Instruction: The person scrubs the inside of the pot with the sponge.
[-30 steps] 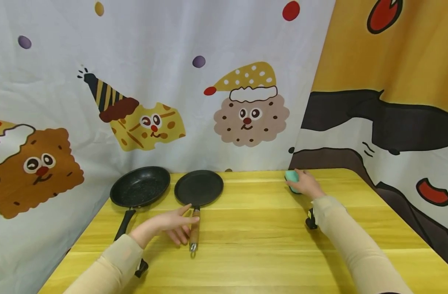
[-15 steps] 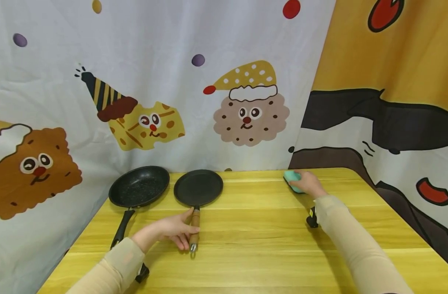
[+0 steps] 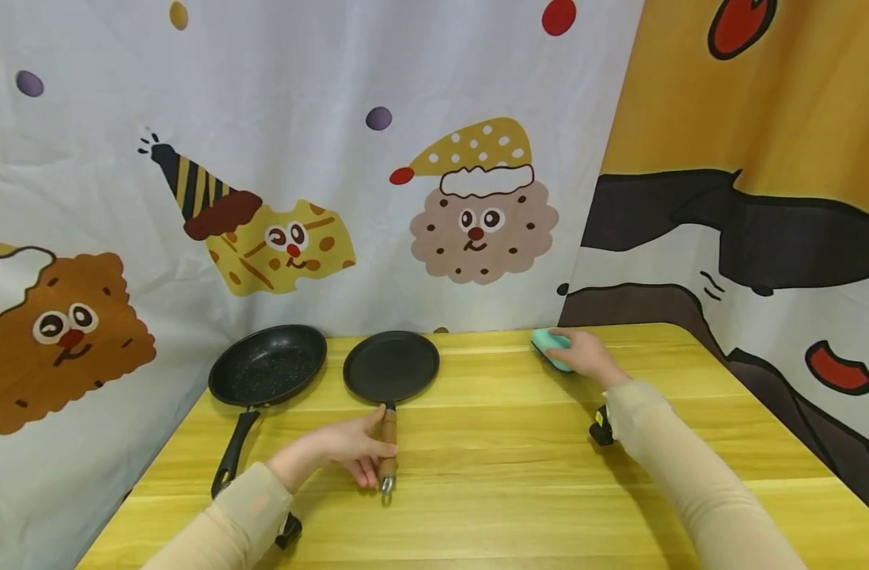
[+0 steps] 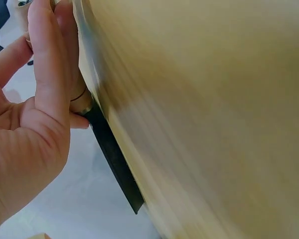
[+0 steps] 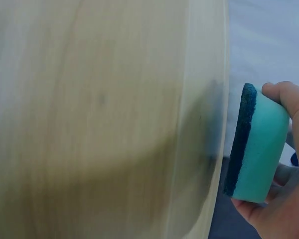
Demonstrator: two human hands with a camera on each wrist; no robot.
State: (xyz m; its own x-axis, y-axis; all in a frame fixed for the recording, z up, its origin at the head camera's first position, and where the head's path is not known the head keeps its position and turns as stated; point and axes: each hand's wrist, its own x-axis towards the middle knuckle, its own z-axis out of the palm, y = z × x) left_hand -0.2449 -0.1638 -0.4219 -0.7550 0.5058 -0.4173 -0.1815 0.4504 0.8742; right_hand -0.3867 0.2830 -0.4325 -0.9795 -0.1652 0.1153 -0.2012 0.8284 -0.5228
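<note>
Desk: What do I print for the left hand?

Operator: From my remote seat, I have the left hand (image 3: 345, 443) just left of centre in the lower frame, its grip pinched on the wooden handle (image 3: 388, 467) of a flat pan (image 3: 391, 366). The thumb sits up by the neck and a finger crosses lower on the wood; I read that spread as steadying the handle at two points.

Desk: Why is the pan laid that way?

Operator: Its disc lies near the back edge of the tabletop (image 3: 491, 475), its handle pointing to the bottom of the frame, towards the person. My judgement: the wood is offered to the hand.

Desk: And the right hand?

Operator: I have the right hand (image 3: 586, 354) right of centre, its grip closed to the width of a teal sponge (image 3: 544, 341), near the tabletop's far edge. My right-wrist view shows the dark layer (image 5: 240, 142) facing the wood, thumb and fingers on the soft part, which I take as leaving the rough face unobstructed. Whether it touches the wood, I cannot tell.

Desk: Anything nobody is holding?

Operator: A deep pan (image 3: 269, 364), left of frame, its black handle (image 3: 236, 451) also angled towards the person, presumably for easy reach.
</note>
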